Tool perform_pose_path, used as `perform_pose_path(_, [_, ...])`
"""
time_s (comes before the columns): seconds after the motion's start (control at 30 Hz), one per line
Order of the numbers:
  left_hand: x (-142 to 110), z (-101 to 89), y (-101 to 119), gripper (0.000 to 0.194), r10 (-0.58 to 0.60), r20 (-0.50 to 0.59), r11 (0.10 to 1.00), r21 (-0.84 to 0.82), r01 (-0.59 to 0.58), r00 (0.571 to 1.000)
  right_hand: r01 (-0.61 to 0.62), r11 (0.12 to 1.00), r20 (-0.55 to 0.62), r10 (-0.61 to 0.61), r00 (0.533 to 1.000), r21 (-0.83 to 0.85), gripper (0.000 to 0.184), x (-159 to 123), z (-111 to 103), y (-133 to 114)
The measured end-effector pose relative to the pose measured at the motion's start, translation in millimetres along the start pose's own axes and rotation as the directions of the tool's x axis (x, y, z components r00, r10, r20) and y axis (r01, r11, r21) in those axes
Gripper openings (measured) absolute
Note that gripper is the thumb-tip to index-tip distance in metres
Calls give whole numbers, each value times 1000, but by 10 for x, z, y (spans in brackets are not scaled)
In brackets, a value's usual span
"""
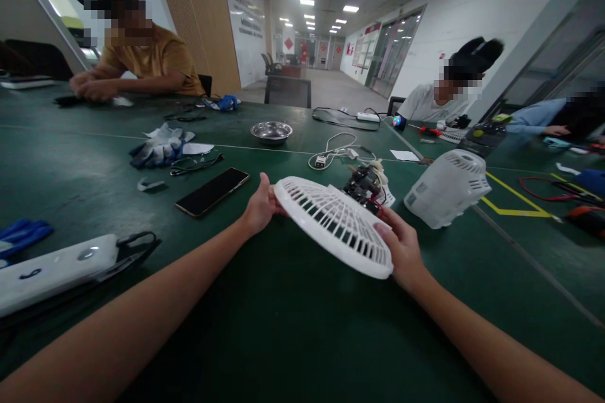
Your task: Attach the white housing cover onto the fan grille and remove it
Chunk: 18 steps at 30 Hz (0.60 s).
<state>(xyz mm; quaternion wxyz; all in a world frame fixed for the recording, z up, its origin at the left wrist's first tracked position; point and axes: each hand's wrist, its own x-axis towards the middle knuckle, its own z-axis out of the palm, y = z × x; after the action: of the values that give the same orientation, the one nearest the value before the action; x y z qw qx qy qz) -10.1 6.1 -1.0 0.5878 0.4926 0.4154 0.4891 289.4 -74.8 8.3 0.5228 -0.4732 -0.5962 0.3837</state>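
Observation:
A white round fan grille [338, 220] with radial slots is held tilted above the green table, between my two hands. My left hand [261, 204] grips its left rim, thumb pointing up and the other fingers partly behind it. At the right edge, my right hand [401, 244] has its thumb on the near side, with the fingers behind. Just beyond the grille lies a black motor assembly [366, 182] with wires and white parts, partly covered by the grille. A white plastic housing [447, 189] with vent slots stands to the right.
A smartphone [212, 191], work gloves [161, 146] and a white device with a strap [61, 267] lie left. Farther back are a metal bowl [271, 131] and a white cable [331, 154]. Co-workers sit across the green table [293, 340]; yellow tape [515, 211] marks its right side.

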Motion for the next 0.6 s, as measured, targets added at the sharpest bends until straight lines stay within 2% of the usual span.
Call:
perform_pose_path(0.1, [11,-47,72,80,-154,186,978,-112,177,970,173,964,41,-168,985,-204,61,23,-32,-20])
perform_pose_path(0.2, [7,-82,84,49,-220,246,952,-157,263,944,327,857,145,-294,945,-398,63,51,-10,-15])
perform_pose_path(0.27, [19,-92,59,33,-231,249,944,-177,279,940,371,800,213,-305,928,-472,64,72,12,-10])
perform_pose_path(0.4, [65,-100,11,25,-272,208,928,-200,314,939,355,792,272,-247,930,-496,66,106,9,1])
perform_pose_path(0.47, [78,-102,11,21,-292,186,920,-212,329,938,341,827,229,-262,937,-447,59,134,-39,28])
perform_pose_path(0.6, [79,-104,23,18,-289,186,921,-213,326,939,319,875,-14,-348,937,-365,34,233,-202,137])
